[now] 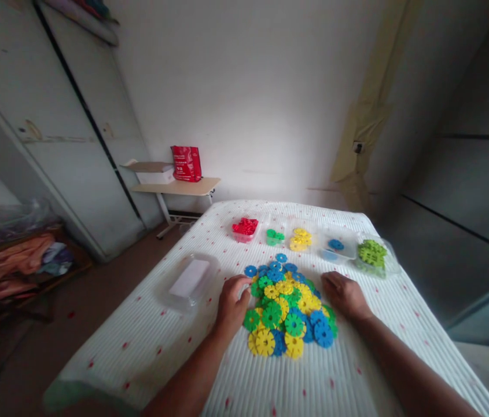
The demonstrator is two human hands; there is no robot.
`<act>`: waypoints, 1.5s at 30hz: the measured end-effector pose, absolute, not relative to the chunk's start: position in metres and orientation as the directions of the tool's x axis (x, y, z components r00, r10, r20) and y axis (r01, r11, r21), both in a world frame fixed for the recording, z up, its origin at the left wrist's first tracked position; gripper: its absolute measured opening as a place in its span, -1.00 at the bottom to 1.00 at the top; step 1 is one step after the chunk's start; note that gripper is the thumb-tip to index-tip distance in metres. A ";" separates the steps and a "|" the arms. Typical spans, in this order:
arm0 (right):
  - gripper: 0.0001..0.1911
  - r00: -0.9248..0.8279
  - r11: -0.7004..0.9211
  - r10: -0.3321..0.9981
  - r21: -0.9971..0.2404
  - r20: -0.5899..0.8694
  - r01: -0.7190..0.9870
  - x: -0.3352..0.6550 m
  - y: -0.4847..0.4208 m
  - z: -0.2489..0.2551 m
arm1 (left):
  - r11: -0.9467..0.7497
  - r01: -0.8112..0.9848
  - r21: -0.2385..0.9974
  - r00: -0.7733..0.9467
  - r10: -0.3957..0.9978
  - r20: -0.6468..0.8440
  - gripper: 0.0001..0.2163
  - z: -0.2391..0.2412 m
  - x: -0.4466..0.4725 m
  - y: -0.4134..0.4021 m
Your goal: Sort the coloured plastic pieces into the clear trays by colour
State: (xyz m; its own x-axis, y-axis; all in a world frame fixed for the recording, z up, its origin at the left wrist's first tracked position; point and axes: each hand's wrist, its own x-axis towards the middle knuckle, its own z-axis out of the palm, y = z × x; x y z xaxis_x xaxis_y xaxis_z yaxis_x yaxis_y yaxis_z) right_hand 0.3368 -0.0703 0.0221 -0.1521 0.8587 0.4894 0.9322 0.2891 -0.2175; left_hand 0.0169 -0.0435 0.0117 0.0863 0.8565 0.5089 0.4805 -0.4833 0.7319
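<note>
A heap of flower-shaped plastic discs (271, 314) in green, yellow and blue lies on the table in front of me. My left hand (231, 302) is at the heap's left edge, thumb and forefinger apart, fingertips against or very near the outer discs. On the right side, my right hand (345, 294) rests low over the cloth, a little apart from the heap. Its fingers are curled together, and whatever may be within them is hidden. A few blue discs (281, 257) lie loose at the heap's far end.
Behind the heap stands a row of clear tubs: red pieces (245, 227), green discs (275, 236), yellow discs (300, 238), blue discs (335, 244) and light green pieces (371, 252). A clear plastic container (210, 267) sits left. A side table (192, 186) holds a red bag (186, 164).
</note>
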 end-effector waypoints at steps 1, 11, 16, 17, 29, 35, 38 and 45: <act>-0.65 -0.138 0.277 0.867 -0.233 0.478 0.932 0.337 -0.069 0.021 | -0.463 0.485 0.742 0.076 0.868 0.492 -0.79 0.012 0.016 -0.042; -0.66 -0.093 0.231 0.905 -0.296 0.415 0.927 0.337 -0.066 0.021 | -0.370 0.810 0.455 0.298 0.928 0.224 -0.62 0.036 0.027 0.013; -0.66 -0.063 0.207 0.915 -0.329 0.399 0.921 0.337 -0.066 0.021 | -0.429 0.832 0.351 0.414 0.902 0.122 -0.62 0.044 0.032 0.024; -0.66 -0.058 0.203 0.916 -0.334 0.397 0.920 0.337 -0.066 0.021 | -0.445 0.837 0.317 0.438 0.894 0.097 -0.64 0.045 0.032 0.024; -0.65 -0.061 0.188 0.921 -0.301 0.385 0.935 0.335 -0.066 0.022 | -0.520 0.845 0.129 0.515 0.854 0.070 -0.70 0.046 0.026 0.019; -0.65 -0.051 0.179 0.924 -0.311 0.379 0.933 0.334 -0.067 0.024 | -0.512 0.842 0.170 0.495 0.859 0.134 -0.73 0.036 0.024 0.021; -0.66 -0.045 0.173 0.930 -0.325 0.365 0.930 0.333 -0.068 0.028 | -0.535 0.818 0.211 0.504 0.844 0.185 -0.75 0.032 0.024 0.022; -0.67 -0.028 0.146 0.942 -0.333 0.335 0.932 0.333 -0.068 0.029 | -0.541 0.796 0.271 0.491 0.839 0.235 -0.77 0.028 0.025 0.022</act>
